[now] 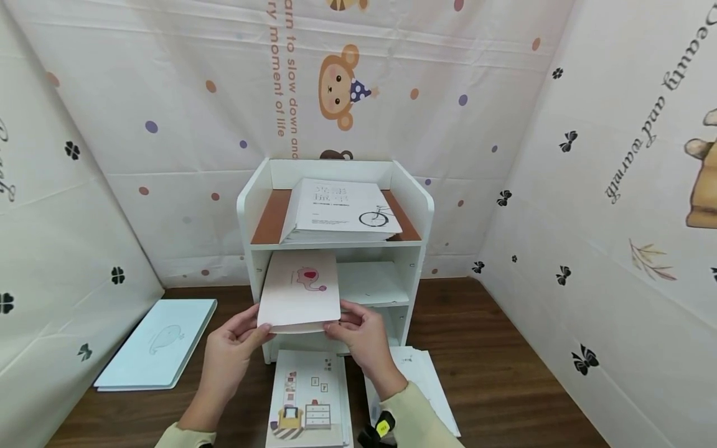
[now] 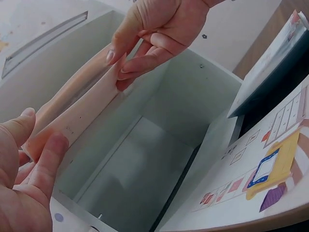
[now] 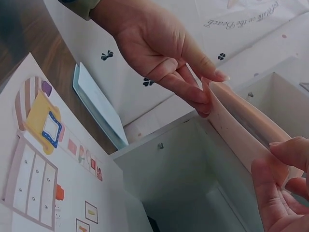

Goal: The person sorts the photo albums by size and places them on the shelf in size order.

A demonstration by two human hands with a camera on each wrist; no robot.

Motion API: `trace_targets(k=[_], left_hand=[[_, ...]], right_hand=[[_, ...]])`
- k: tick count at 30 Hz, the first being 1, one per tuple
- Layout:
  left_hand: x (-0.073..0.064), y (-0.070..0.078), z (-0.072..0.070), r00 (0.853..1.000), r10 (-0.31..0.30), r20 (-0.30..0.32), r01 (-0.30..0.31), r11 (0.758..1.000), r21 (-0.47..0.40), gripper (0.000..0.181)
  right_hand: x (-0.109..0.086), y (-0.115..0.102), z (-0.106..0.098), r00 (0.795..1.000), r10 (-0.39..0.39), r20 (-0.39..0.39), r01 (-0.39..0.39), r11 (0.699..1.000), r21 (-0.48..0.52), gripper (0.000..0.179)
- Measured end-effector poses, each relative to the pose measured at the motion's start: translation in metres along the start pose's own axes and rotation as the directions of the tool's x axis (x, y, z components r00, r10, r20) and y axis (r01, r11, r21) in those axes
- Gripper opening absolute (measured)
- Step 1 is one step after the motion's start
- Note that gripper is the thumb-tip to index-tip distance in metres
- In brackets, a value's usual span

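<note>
A pale pink notebook (image 1: 299, 298) with an elephant drawing on its cover lies level at the middle compartment of a small white shelf (image 1: 416, 267). Its far part is inside, on the left half of that compartment, and its near edge sticks out at the front. My left hand (image 1: 238, 342) pinches the near left corner, thumb on top and fingers below. At the near right corner, my right hand (image 1: 361, 339) holds it in the same way. Both wrist views show the pink notebook (image 2: 91, 104) from its edge, the covers slightly parted, above a lower compartment.
White books (image 1: 347, 208) with a bicycle cover lie on the shelf's top. In front stand books with a furniture drawing (image 1: 308, 398) and a white stack (image 1: 426, 379) to their right. Light blue notebooks (image 1: 157, 348) lie at the left on the brown table (image 1: 504, 373). Printed cloth walls surround it.
</note>
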State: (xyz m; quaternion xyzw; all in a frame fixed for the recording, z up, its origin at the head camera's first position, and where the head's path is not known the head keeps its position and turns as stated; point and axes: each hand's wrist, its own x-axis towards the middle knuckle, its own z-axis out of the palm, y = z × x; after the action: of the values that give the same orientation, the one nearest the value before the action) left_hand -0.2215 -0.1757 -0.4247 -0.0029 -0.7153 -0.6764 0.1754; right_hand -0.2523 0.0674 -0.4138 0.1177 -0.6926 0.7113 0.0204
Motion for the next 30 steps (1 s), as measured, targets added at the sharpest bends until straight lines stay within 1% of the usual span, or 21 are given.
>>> trace_targets(k=[3,7,9,11,16,20,24,28,30], left_hand=[[-0.0001,0.0007,-0.0006,1.000,-0.026,0.008,0.026,1.000,0.015,0.055],[-0.0006,0.0011,-0.0024,0.999,-0.049,0.017,0.047,0.993,0.107,0.064],[-0.0013,0.0008,-0.0034,0.999,-0.044,0.020,0.041,0.987,0.158,0.068],[-0.0024,0.0002,-0.0042,0.999,-0.029,0.020,0.025,0.981,0.191,0.069],[-0.0060,-0.0011,-0.0053,1.000,0.003,-0.001,-0.003,0.968,0.250,0.063],[-0.0074,-0.0007,-0.0062,1.000,0.003,-0.025,0.003,0.965,0.263,0.058],[-0.0061,-0.0006,-0.0061,0.999,0.000,-0.045,0.012,0.965,0.262,0.056],[-0.0030,-0.0012,-0.0055,0.998,0.014,-0.054,0.000,0.969,0.249,0.053],[-0.0013,-0.0017,-0.0051,0.998,0.029,-0.061,-0.013,0.967,0.256,0.052]], right_hand=[[0.0011,0.0010,-0.0003,1.000,-0.005,0.003,0.005,1.000,-0.016,0.059],[0.0004,0.0023,-0.0029,1.000,-0.008,0.013,0.009,0.998,-0.069,0.061],[-0.0007,0.0026,-0.0046,1.000,-0.011,0.020,0.013,0.996,-0.085,0.062],[-0.0021,0.0033,-0.0062,1.000,-0.012,0.028,0.015,0.997,-0.080,0.063],[-0.0059,0.0063,-0.0088,0.999,-0.028,0.019,0.030,0.996,-0.081,0.060],[-0.0072,0.0084,-0.0092,0.999,-0.036,0.001,0.036,0.994,-0.105,0.052],[-0.0073,0.0083,-0.0084,0.999,-0.043,-0.010,0.041,0.990,-0.133,0.047],[-0.0052,0.0084,-0.0072,0.998,-0.060,-0.011,0.057,0.987,-0.152,0.044],[-0.0032,0.0087,-0.0063,0.998,-0.063,-0.014,0.060,0.986,-0.159,0.042]])
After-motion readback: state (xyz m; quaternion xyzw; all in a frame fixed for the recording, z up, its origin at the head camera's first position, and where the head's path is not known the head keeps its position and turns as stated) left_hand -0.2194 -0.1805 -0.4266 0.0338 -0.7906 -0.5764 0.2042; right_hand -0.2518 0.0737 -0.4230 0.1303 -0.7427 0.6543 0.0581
